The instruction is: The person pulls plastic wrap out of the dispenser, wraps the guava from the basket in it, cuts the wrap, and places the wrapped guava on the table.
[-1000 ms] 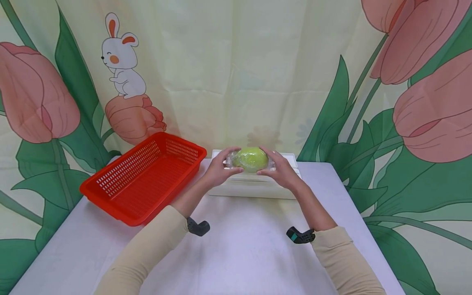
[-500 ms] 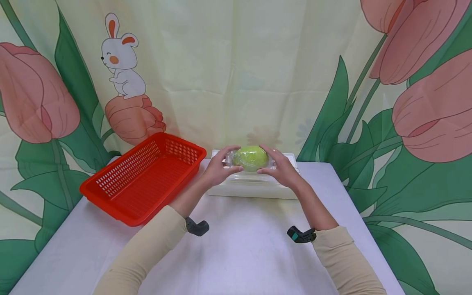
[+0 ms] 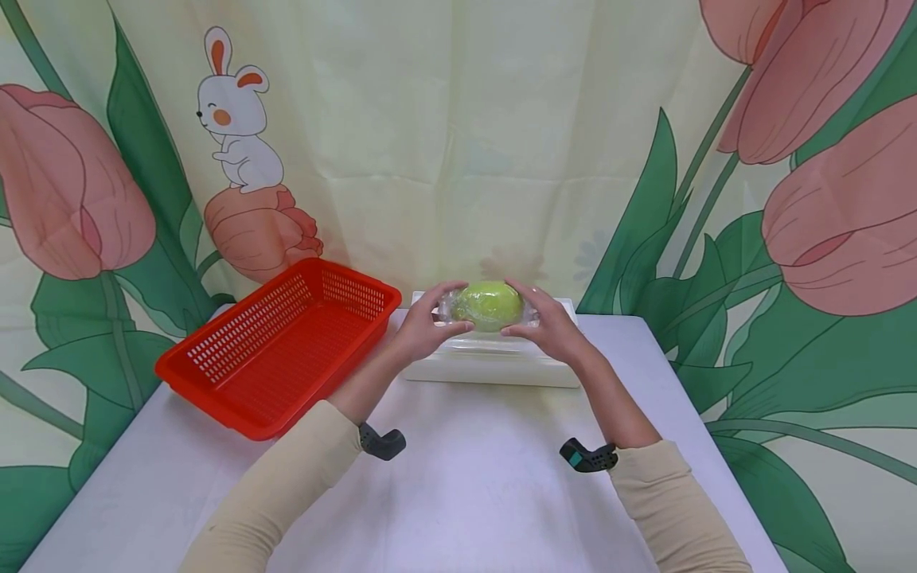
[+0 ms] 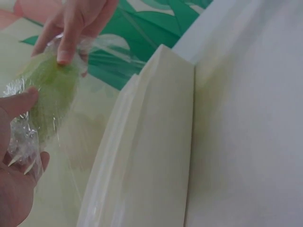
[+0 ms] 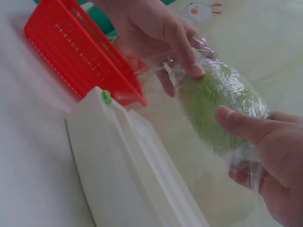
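A green oval fruit (image 3: 489, 307) wrapped in clear cling film is held up between both hands, over a long white cling film dispenser (image 3: 494, 371). My left hand (image 3: 421, 328) grips its left end, thumb in front and fingers behind. The right hand (image 3: 550, 328) holds the opposite end in the same way. Bunched cling film (image 4: 26, 142) shows at the left end in the left wrist view. In the right wrist view, the fruit (image 5: 213, 101) looks shiny under the film, and a green piece (image 5: 106, 97) sits on the dispenser's end.
A red plastic basket (image 3: 279, 350) with slotted sides stands to the left, angled on the white-covered table (image 3: 473, 477). Behind the table hangs a curtain (image 3: 516, 143) printed with tulips and a rabbit. Dark wrist cameras (image 3: 383, 442) sit on both forearms.
Both hands and the wrapped fruit have risen very slightly above the dispenser. The grip on both ends stays the same, and the basket has not moved.
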`<state>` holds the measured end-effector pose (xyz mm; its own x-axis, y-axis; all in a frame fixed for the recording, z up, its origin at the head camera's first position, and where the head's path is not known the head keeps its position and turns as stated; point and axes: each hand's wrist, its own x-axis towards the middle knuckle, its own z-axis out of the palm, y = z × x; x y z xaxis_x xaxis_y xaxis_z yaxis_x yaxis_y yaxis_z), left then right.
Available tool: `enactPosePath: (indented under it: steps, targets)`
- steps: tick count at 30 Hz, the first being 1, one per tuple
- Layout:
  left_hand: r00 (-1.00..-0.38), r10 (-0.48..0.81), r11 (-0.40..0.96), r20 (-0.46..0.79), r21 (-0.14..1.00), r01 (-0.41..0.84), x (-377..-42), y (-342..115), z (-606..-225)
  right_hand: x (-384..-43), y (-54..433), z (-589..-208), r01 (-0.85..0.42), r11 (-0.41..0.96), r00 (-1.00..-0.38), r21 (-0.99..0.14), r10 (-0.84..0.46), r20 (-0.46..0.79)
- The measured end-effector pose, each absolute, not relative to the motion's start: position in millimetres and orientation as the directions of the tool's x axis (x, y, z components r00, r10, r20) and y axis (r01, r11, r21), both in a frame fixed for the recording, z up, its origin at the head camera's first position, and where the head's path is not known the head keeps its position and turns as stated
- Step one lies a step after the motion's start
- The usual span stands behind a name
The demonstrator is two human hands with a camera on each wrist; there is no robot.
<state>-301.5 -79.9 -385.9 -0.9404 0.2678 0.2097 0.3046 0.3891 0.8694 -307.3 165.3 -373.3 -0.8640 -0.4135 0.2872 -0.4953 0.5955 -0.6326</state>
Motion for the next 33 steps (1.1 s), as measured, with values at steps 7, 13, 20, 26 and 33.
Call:
enactPosePath:
  steps: [7, 13, 20, 26, 33]
  targets:
    - [-0.941, 0.271, 0.369, 0.206, 0.880, 0.298, -300.0, -80.1, -383.7, -306.8, 166.3, -371.6, -0.513, 0.579, -0.854, -0.633, -0.417, 0.310]
    - [-0.938, 0.270, 0.364, 0.216, 0.879, 0.307, -297.7, -80.6, -380.2, -305.5, 166.0, -367.9, -0.505, 0.569, -0.858, -0.649, -0.414, 0.305]
    - [-0.937, 0.270, 0.365, 0.221, 0.877, 0.312, -296.4, -80.7, -377.7, -303.3, 165.9, -364.4, -0.508, 0.574, -0.857, -0.642, -0.410, 0.312]
    - [-0.934, 0.272, 0.358, 0.230, 0.877, 0.320, -294.7, -81.3, -376.3, -301.1, 166.9, -362.2, -0.515, 0.565, -0.853, -0.645, -0.415, 0.318]
    - [-0.929, 0.275, 0.359, 0.249, 0.870, 0.339, -293.9, -81.9, -375.1, -300.1, 167.3, -361.3, -0.524, 0.562, -0.847, -0.640, -0.420, 0.325]
